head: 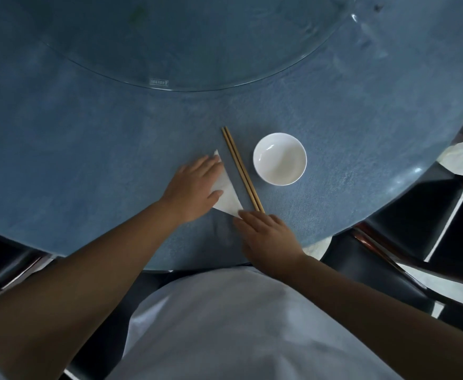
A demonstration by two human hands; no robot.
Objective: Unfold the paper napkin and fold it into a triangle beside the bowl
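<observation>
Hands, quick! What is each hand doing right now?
Left hand: open, flat, pressing on the folded napkin.
Right hand: open, fingertips on the napkin's near corner, holding nothing.

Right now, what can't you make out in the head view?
- Napkin: left part hidden under the left hand; near corner covered by the right hand's fingertips.
- Fold layers: too small to count.
- Etched mark on the glass turntable: too small to read.
- Chopsticks' near tips: hidden by the right hand.
</observation>
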